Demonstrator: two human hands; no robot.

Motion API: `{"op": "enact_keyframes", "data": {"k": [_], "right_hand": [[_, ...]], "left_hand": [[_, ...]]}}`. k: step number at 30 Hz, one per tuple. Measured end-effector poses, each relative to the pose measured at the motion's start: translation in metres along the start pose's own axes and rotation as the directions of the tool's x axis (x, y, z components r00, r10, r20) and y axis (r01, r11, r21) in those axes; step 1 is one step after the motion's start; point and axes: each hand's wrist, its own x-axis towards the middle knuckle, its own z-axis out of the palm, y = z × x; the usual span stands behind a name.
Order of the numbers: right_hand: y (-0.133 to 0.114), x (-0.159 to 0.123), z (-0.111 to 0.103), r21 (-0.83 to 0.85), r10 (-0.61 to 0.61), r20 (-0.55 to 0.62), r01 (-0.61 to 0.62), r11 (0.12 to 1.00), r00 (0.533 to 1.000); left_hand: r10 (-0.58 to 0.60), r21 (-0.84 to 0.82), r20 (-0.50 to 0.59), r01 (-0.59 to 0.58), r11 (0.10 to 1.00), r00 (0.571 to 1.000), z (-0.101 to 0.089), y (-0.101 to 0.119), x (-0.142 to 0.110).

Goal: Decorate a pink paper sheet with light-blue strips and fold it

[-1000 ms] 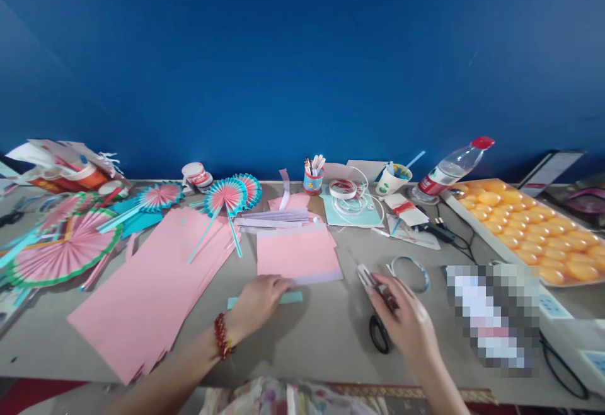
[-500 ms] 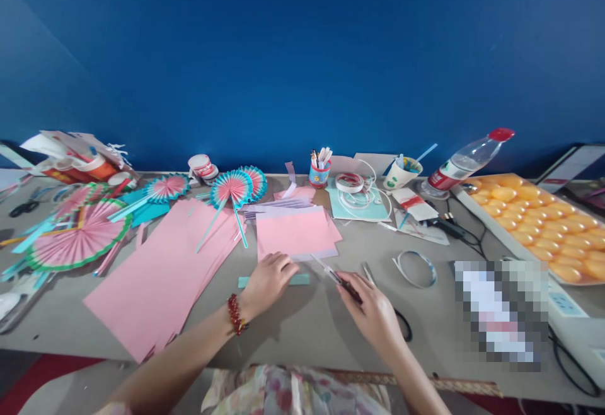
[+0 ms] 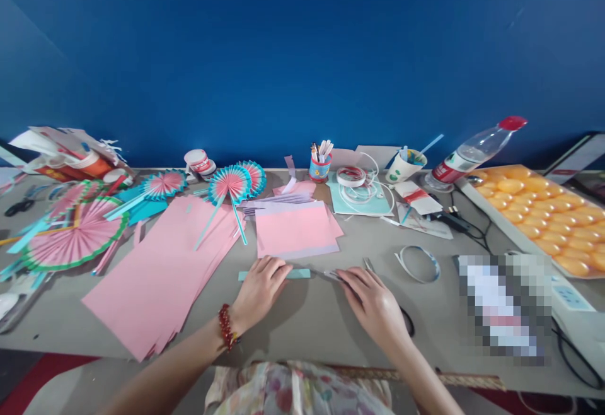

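My left hand (image 3: pixel 265 282), with a red beaded bracelet at the wrist, lies over a light teal paper strip (image 3: pixel 299 274) on the table. Its fingers rest lightly curved across the strip, whose two ends show on either side. A craft knife (image 3: pixel 333 275) is under the fingers of my right hand (image 3: pixel 373 301), closed over it, its silver front end pointing left toward the strip. The palm hides most of the knife's handle. Close to the right fingers lies a pair of scissors (image 3: pixel 369 265), partly covered by the hand. Pink paper sheets with lilac edges (image 3: pixel 297 231) lie just beyond.
Large pink sheets (image 3: pixel 146 276) and pleated paper fans (image 3: pixel 78 232) cover the left side. Along the back stand a pen cup (image 3: pixel 320 168), a tape roll (image 3: pixel 350 176), a paper cup (image 3: pixel 401 169) and a tilted bottle (image 3: pixel 466 159). A white loop (image 3: pixel 418 265) lies to the right.
My right hand has lowered, and the knife lies flatter with more of it covered. My left hand has slid slightly left along the strip, which stays in place.
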Motion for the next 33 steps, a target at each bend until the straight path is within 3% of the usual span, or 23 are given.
{"op": "enact_keyframes", "data": {"k": [9, 33], "right_hand": [[-0.0049, 0.0046, -0.0022, 0.008, -0.004, -0.003, 0.004, 1.0, 1.0], [-0.0008, 0.0082, -0.0068, -0.03, -0.013, 0.068, 0.015, 0.999, 0.998]], "left_hand": [[0.035, -0.007, -0.028, -0.036, 0.999, 0.999, 0.0058, -0.0047, -0.0005], [-0.007, -0.046, -0.029, 0.006, 0.999, 1.0, 0.0081, -0.0054, -0.0006]]}}
